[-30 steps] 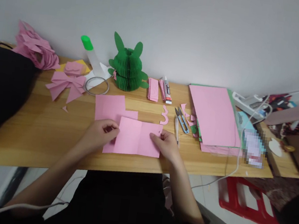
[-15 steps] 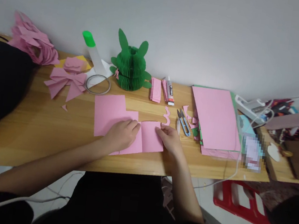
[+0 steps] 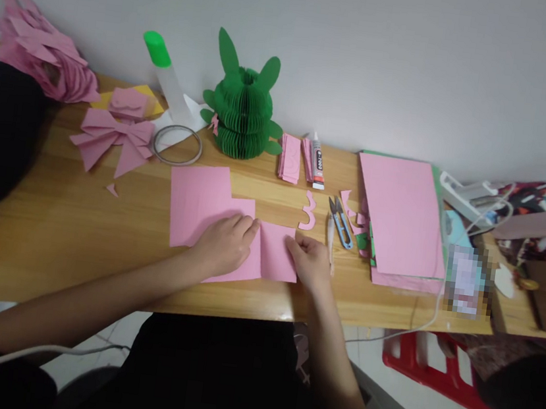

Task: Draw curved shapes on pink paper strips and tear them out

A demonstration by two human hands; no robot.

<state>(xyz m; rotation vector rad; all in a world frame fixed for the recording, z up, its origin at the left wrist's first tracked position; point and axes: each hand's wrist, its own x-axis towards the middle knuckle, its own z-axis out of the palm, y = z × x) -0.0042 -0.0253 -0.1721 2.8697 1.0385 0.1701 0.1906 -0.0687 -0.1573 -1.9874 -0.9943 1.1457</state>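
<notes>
A pink sheet of paper (image 3: 277,258) with a fold line lies on the wooden table in front of me, its right part raised a little. My left hand (image 3: 228,244) presses on it just left of the fold, fingers curled together and gripping the paper there. At the right edge, my right hand (image 3: 310,260) pinches the sheet between thumb and fingers. Another pink sheet (image 3: 199,199) sits flat, partly beneath the first one and my left hand. Wavy pink cut strips (image 3: 309,211) and blue thread snips (image 3: 343,223) rest to the right of my right hand.
At the back stands a green honeycomb paper figure (image 3: 242,118). Left of it are a tape roll (image 3: 177,145), a green-capped glue bottle (image 3: 168,82) and a pink paper bow (image 3: 116,139). A glue tube (image 3: 318,162) and a stack of pink sheets (image 3: 401,213) are on the right.
The right part of the pink sheet is lifted slightly more, and my right hand has shifted a little with it. My left hand stays nearly in place. The camera view has shifted slightly.
</notes>
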